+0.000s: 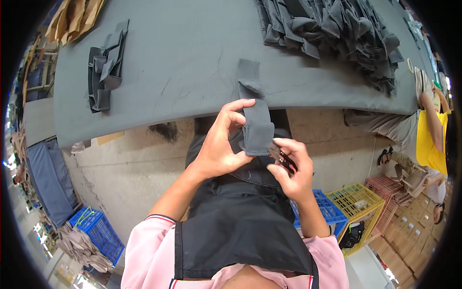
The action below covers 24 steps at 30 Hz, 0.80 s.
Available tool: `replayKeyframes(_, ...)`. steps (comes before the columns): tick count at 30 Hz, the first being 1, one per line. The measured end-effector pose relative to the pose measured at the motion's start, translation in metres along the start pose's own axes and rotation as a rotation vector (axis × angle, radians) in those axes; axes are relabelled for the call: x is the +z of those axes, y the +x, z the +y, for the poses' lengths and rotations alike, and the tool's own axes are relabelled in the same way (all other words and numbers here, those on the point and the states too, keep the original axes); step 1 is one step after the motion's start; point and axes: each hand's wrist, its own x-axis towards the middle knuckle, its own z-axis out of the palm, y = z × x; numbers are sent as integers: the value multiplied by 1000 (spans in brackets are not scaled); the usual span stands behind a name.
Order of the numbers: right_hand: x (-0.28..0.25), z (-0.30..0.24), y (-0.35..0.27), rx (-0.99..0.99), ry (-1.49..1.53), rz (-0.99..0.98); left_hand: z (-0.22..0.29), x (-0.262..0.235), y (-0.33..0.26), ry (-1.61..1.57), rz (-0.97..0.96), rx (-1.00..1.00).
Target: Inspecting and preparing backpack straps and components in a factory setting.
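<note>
Between the fingers and thumb of my left hand [222,139] is a dark grey folded fabric strip [258,126], held by its left edge above my lap. Its far end lies over the edge of the grey-covered table [183,62]. My right hand [295,168] is closed around small black thread snips [283,159]. The tips of the snips meet the strip's lower right corner; whether the blades touch the cloth or a thread, I cannot make out.
A big heap of similar dark strips [332,29] covers the table's far right. A smaller bundle [106,67] lies at the left, near brown paper [74,19]. Blue [98,231] and yellow crates [358,200] stand on the floor. Another person in a yellow garment [429,144] is at right.
</note>
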Motion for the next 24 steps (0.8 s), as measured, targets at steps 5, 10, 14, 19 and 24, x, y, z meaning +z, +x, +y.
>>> replayKeyframes(5, -9, -7, -8, -233, -270, 67, -3, 1, 0, 15, 35, 16)
replayKeyframes(10, -5, -19, 2, -273, -501, -12, 2, 1, 1, 31, 34, 2)
replayKeyframes(14, -1, -16, 8, -369, -513, -9, 3, 2, 1, 67, 24, -31)
replayKeyframes(19, -2, -20, 11, -389, -601, -57, 3, 1, 1, 39, 42, -40)
replayKeyframes(24, -7, -18, 10, -452, -526, 15, 2, 1, 2, 33, 53, -26)
